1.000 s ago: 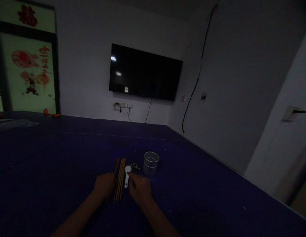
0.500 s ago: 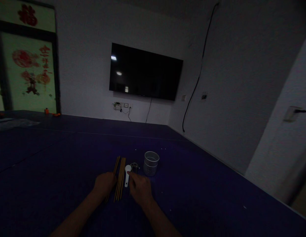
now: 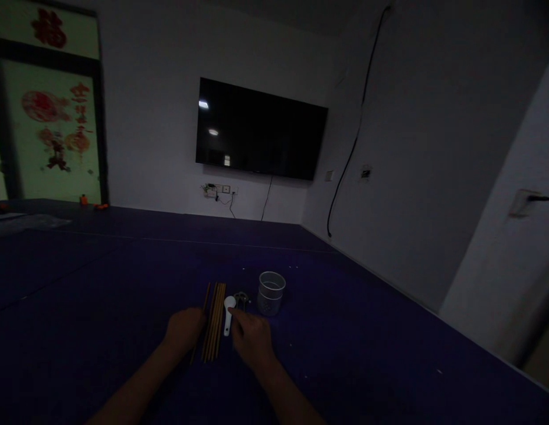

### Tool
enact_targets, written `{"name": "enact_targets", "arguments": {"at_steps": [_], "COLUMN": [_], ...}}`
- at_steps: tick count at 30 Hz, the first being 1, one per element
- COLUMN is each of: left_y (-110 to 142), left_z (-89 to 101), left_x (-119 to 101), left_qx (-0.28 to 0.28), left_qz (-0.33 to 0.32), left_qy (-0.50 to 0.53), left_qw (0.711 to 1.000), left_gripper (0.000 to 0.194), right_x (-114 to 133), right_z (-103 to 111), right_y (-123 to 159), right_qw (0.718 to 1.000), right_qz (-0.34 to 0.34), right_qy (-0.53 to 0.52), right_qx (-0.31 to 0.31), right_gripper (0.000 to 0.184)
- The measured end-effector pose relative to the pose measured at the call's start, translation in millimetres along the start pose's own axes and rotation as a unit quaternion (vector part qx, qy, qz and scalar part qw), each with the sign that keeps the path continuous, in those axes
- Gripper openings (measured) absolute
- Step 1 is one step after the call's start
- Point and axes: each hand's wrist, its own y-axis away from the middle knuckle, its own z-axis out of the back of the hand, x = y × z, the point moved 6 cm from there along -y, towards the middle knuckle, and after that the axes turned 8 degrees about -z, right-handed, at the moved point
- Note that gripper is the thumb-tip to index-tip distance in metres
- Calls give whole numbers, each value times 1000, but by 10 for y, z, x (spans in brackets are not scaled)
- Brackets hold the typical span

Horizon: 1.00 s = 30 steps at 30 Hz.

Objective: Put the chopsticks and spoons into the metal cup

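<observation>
Several wooden chopsticks (image 3: 213, 319) lie side by side on the dark blue surface (image 3: 101, 283). My left hand (image 3: 183, 332) rests on their near left end, its fingers curled over one or two sticks. My right hand (image 3: 251, 341) lies just right of them, fingers closed near the handle of a white spoon (image 3: 228, 311). A dark metal utensil (image 3: 241, 299) sits beside the spoon. A perforated metal cup (image 3: 270, 293) stands upright to the right. In the dim light I cannot tell whether either hand grips anything.
A black TV (image 3: 260, 131) hangs on the far wall above a power strip (image 3: 219, 190). A window with red paper cuttings (image 3: 53, 127) is at the left. A white wall (image 3: 434, 177) runs along the surface's right edge. Small orange objects (image 3: 91, 202) sit at the far left.
My left hand has slid slightly left and nearer along the chopsticks. My right hand stays by the spoon handle. The view shifted a little.
</observation>
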Motion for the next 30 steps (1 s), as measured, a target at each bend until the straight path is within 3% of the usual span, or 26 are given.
{"name": "enact_targets", "arguments": {"at_steps": [7,30], "left_y": [46,33], "left_z": [28,44], "left_x": [-61,4], "left_qx": [-5,-15], "left_qz": [8,34], "left_qy": [28,19], "left_qw": [1000,999], "left_gripper": [48,39], "right_x": [-4,-15], "right_z": [-28,-25], "right_y": [2,0], "right_qw": [1000,1000], "right_qz": [3,7], "right_qy": [0,-8], "right_qx": [3,5], "right_gripper": [33,35]}}
